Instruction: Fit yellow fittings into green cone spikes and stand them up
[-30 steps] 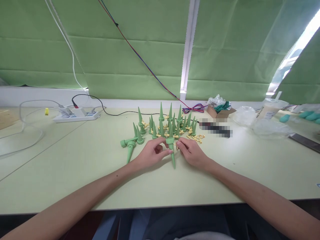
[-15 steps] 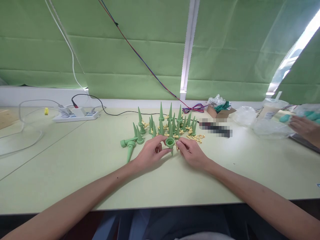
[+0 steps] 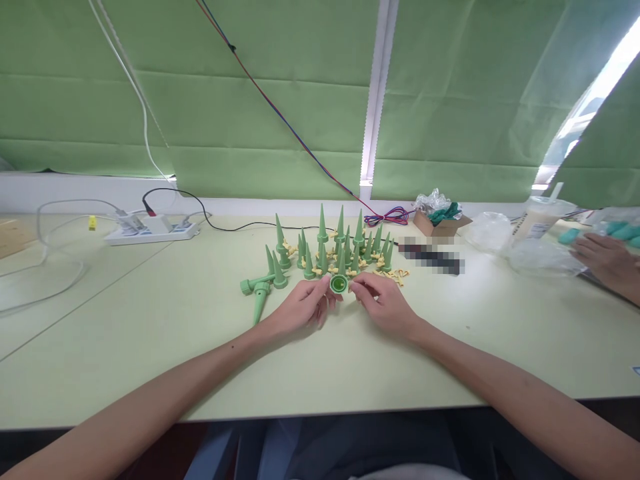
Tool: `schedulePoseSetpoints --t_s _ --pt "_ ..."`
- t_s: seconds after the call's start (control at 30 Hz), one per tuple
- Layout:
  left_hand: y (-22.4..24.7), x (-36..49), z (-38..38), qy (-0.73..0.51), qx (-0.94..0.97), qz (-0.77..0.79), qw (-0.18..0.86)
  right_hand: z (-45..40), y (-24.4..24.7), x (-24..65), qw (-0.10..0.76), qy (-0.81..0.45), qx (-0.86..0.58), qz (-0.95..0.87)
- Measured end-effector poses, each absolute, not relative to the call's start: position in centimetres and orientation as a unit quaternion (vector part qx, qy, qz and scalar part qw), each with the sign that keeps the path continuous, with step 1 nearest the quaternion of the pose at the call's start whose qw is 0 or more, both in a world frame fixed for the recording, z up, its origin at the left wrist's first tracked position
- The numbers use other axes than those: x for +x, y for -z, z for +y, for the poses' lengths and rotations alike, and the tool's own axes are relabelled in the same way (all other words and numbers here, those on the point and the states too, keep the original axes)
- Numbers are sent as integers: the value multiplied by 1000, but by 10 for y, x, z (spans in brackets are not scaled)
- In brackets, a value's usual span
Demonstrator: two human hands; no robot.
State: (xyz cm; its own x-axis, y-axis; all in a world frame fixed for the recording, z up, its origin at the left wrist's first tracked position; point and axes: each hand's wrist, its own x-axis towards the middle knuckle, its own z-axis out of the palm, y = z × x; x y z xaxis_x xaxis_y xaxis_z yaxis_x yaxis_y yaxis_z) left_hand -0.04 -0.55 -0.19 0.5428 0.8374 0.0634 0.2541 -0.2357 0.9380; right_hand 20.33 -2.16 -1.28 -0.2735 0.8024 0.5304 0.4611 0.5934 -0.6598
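Note:
A green plant-watering spike [image 3: 339, 285] is in my left hand [image 3: 309, 301], its round hollow end turned up toward me. My left thumb and fingers close around its side, and its pointed end is out of sight. At the spike's right rim, my right hand [image 3: 379, 300] is pinched on a small yellow valve, mostly hidden by the fingertips. Just beyond both hands stand several green spikes [image 3: 323, 225], points up, with yellow valves among them. Loose yellow valves [image 3: 400, 275] lie to the right of this group. Two spikes lie on their sides at the left, one of them pointing toward me [image 3: 260, 303].
A white power strip [image 3: 153, 233] with plugs and cables lies at the left rear. Toward the right stand a small cardboard box [image 3: 439, 225], plastic bags [image 3: 490, 232] and a drink cup [image 3: 540, 217]. Another person's hand [image 3: 607, 260] is at the far right.
The spike in my left hand has tipped so its open end faces me more directly. My left fingers have shifted beneath it; my right hand has moved slightly left. The other person's hand has moved.

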Motion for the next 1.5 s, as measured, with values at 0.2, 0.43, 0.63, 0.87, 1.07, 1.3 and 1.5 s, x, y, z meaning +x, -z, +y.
schedulePoseSetpoints --t_s 0.2,0.43,0.63,0.87,1.07,1.3,1.5 --pt "5 -2 -2 -285 726 373 502 -21 14 204 424 -212 -392 -788" --pt "4 -5 -3 -270 752 361 481 -20 15 205 421 -211 -394 -789" --pt "-1 -5 -6 -272 783 365 424 -20 16 205 408 -208 -400 -794" --pt "4 -5 -5 -308 828 344 318 -19 17 205 384 -204 -422 -796" --pt "9 -7 -3 -323 870 302 219 -19 16 205 380 -214 -432 -789" --pt "9 -4 -2 -357 841 349 207 -19 17 203 422 -199 -439 -768" --pt "8 -2 2 -338 803 406 276 -18 16 204 443 -177 -442 -760"
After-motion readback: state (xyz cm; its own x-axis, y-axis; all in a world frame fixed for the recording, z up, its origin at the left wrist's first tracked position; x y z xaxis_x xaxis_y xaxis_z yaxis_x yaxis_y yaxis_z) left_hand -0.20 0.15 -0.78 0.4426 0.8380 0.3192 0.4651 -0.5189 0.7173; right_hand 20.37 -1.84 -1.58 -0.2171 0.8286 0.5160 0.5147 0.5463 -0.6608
